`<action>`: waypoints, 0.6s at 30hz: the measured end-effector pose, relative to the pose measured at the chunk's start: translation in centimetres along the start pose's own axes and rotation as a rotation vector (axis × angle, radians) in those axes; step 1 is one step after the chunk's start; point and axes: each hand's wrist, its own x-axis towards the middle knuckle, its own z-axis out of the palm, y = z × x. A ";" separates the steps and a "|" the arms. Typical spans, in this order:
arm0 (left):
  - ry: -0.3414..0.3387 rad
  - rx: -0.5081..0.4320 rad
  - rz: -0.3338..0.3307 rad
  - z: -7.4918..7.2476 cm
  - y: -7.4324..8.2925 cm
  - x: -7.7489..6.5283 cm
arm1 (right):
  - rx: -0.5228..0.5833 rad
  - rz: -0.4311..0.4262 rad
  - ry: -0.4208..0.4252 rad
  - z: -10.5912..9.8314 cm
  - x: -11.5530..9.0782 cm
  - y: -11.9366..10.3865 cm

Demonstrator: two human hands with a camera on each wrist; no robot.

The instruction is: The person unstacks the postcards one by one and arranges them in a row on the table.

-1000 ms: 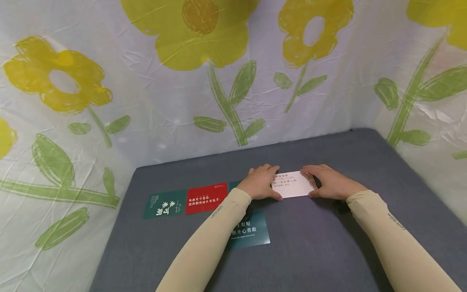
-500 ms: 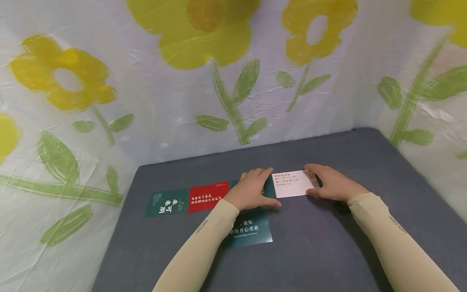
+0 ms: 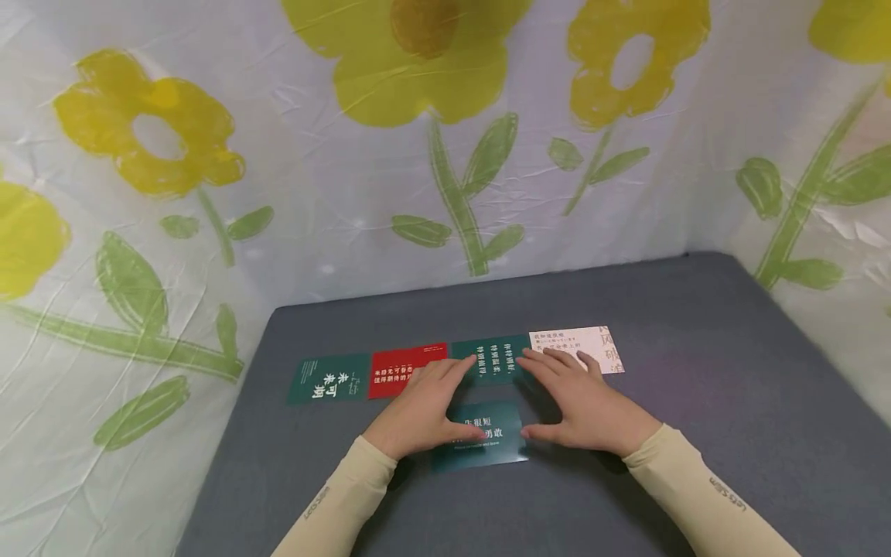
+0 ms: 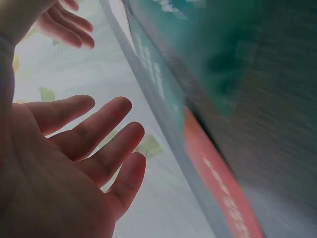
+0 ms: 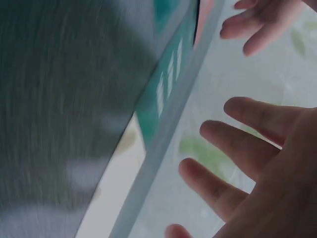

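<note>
My left hand (image 3: 425, 406) and right hand (image 3: 585, 406) hover either side of a single dark green card (image 3: 480, 455) that lies in front of a row of cards. Both hands have spread fingers, and neither holds anything. The left thumb overlaps the green card in the head view; the right thumb tip is at its right edge. In the row, from left, are a green card (image 3: 309, 384), a red card (image 3: 397, 363) partly behind my left hand, another green card (image 3: 490, 358) and a pale pink card (image 3: 595, 340), whose lower part my right hand hides.
The cards lie on a dark grey table (image 3: 731, 433). Behind and beside it hangs a white curtain (image 3: 334, 255) printed with yellow flowers and green leaves. Beige sleeves (image 3: 703, 483) cover both forearms.
My right hand has let go of the pale card and moved down and left. My left hand has also drawn back toward the near green card. The pale card now lies at the row's right end.
</note>
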 end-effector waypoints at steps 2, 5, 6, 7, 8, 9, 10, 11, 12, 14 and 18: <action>0.012 -0.007 -0.005 0.1 -0.7 -1.3 | 0.010 -0.032 -0.014 0.6 -0.2 -1.2; 0.024 -0.002 -0.013 0.4 -1.6 -2.9 | 0.021 -0.054 -0.038 1.7 -0.3 -2.3; 0.028 0.000 -0.019 0.4 -1.8 -3.4 | 0.029 -0.056 -0.046 2.1 -0.3 -2.5; 0.030 0.002 -0.023 0.4 -1.9 -3.7 | 0.033 -0.057 -0.052 2.4 -0.3 -2.6; 0.032 0.005 -0.022 0.5 -2.1 -3.9 | 0.035 -0.055 -0.054 2.7 -0.3 -2.7; 0.031 0.007 -0.020 0.6 -2.1 -4.1 | 0.036 -0.053 -0.058 2.9 -0.4 -2.8; 0.028 0.009 -0.016 0.7 -2.2 -4.2 | 0.037 -0.051 -0.064 3.1 -0.4 -2.8; 0.022 0.008 -0.013 0.7 -2.1 -4.3 | 0.042 -0.047 -0.069 3.3 -0.5 -2.9; 0.015 0.008 -0.009 0.8 -2.1 -4.4 | 0.044 -0.046 -0.071 3.4 -0.5 -2.9; 0.004 0.010 0.002 0.9 -2.0 -4.4 | 0.048 -0.047 -0.072 3.5 -0.6 -3.1; 0.003 0.048 0.016 0.8 -2.0 -4.5 | 0.052 -0.064 -0.062 3.6 -0.5 -3.3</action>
